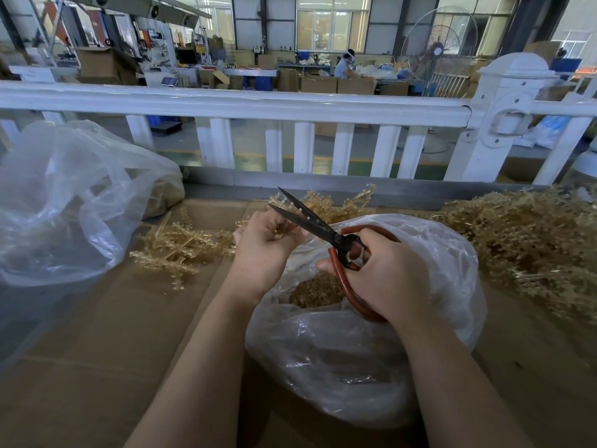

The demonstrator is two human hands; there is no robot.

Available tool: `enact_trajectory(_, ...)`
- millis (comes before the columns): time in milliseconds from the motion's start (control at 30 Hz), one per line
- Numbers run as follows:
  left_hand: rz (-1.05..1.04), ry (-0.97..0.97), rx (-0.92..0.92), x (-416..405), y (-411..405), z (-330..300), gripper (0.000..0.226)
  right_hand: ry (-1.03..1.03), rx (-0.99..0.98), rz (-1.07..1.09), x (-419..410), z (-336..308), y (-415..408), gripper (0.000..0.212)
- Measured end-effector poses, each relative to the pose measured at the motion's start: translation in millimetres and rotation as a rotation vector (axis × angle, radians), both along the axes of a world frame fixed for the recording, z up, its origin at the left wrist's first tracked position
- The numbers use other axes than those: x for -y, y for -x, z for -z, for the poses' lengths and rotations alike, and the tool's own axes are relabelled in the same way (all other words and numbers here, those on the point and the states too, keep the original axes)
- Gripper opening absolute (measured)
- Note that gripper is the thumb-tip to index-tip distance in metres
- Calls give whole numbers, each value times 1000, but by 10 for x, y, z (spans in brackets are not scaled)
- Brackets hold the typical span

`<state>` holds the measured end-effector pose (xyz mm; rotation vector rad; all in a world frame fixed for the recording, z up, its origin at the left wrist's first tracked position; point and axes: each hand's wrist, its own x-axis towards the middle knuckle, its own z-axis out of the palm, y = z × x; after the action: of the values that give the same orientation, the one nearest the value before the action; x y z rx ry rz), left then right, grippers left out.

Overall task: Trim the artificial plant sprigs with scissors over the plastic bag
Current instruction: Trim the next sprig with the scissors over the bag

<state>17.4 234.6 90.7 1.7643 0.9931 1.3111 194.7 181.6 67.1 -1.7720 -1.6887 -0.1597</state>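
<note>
Left hand (268, 244) pinching a golden sprig (284, 229) above the plastic bag (355, 350) on the bench; right hand (384, 276) clenched through the scissors (310, 219), blades parted. Best to seat the stem deep between blades, fingertips back, offcuts dropping bagward.

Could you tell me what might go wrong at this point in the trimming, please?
1. The open black blades of the red-handled scissors pass right beside the left hand, which grips a golden plastic sprig; a quick snip could nick a finger.
2. The cut seems to sit over the cardboard, beyond the rim of the clear plastic bag, so trimmings may miss it.
3. The right hand rests close to the film, which could snag.
</note>
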Motion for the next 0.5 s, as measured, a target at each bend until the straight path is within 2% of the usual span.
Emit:
enact_trajectory(133,-1,13,16,-1,-7,5,22,-9,5,1,-7,14,-13,72)
enact_trajectory(333,39,-32,0,-10,-7,13,7,-33,-14,-31,8,4,-5,60)
enact_trajectory(500,49,-64,-27,-6,-9,24,4,-34,-22,-35,12,-7,5,64)
